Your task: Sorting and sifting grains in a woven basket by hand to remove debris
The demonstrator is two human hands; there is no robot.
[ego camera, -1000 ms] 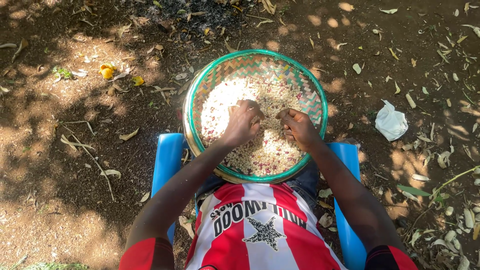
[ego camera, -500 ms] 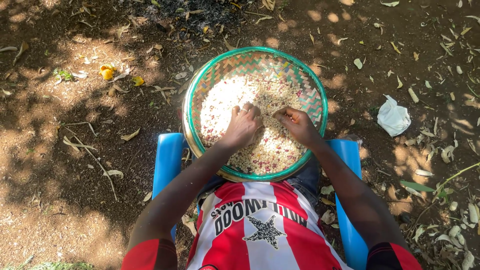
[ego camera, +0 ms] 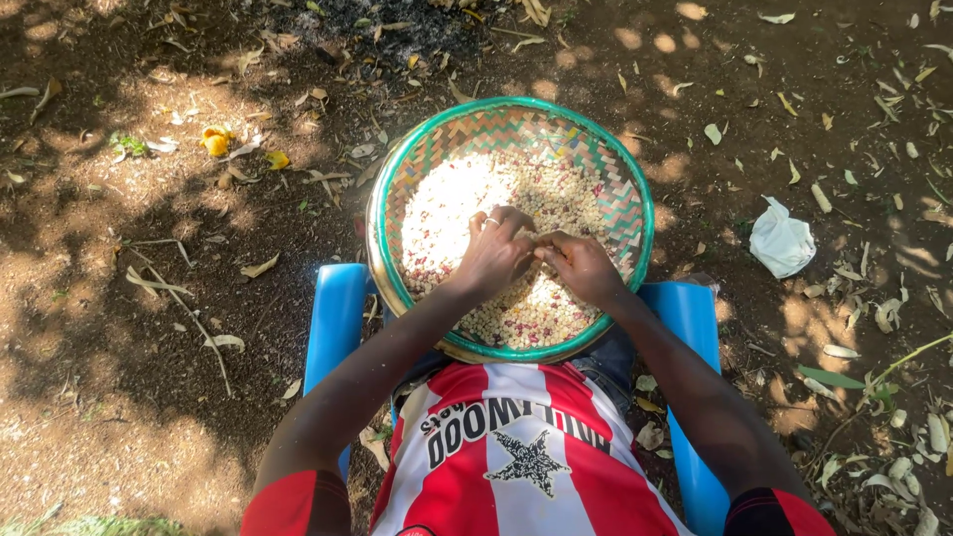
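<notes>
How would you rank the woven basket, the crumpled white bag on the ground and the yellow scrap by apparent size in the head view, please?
1. Woven basket, largest by far.
2. Crumpled white bag.
3. Yellow scrap, smallest.
All lie at a similar distance, so the order looks safe.

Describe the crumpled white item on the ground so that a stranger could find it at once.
Start at the round woven tray with the green rim on the person's lap. Look to its right across the bare soil: the crumpled white scrap lies there, far larger and whiter than the dry leaves around it.
</notes>
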